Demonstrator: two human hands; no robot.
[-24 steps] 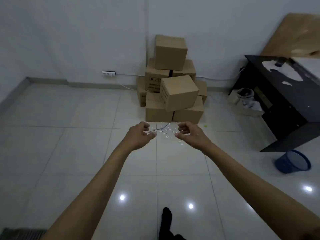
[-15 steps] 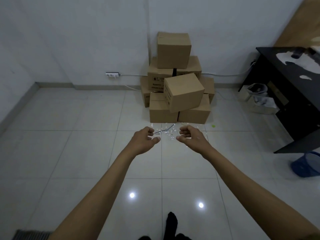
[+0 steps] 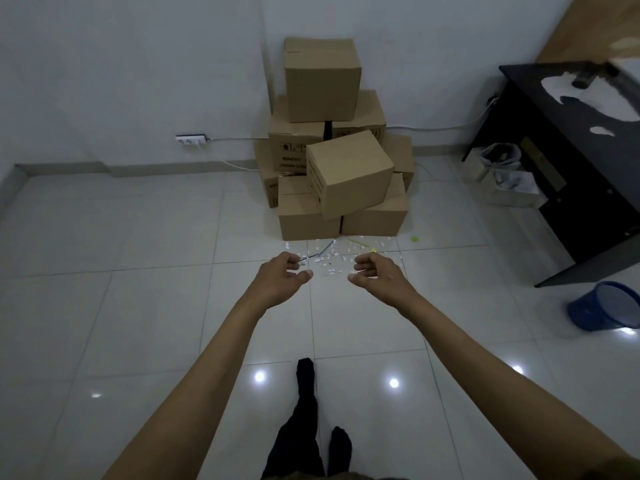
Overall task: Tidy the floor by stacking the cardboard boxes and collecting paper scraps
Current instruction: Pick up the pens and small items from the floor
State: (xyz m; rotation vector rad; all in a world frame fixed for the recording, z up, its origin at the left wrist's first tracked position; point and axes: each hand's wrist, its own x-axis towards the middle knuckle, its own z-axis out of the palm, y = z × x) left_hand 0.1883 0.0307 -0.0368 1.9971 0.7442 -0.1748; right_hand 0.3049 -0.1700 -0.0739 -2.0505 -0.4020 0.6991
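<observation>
Several brown cardboard boxes (image 3: 322, 81) are piled against the far wall, one tilted box (image 3: 349, 173) leaning on the front two. Small white paper scraps (image 3: 329, 259) lie scattered on the tiles just in front of the pile. My left hand (image 3: 282, 278) and right hand (image 3: 375, 277) are stretched out in the air, side by side, above the near edge of the scraps. The fingers of both hang loosely curled and hold nothing.
A black desk (image 3: 568, 168) stands at the right with bags (image 3: 502, 164) beside it. A blue bin (image 3: 604, 306) sits on the floor at the right. A power strip (image 3: 191, 139) and cable run along the wall. My legs (image 3: 306, 420) show below.
I have stepped closer to the boxes and scraps, and the view has shifted left. Both hands stay held out in the same loose pose.
</observation>
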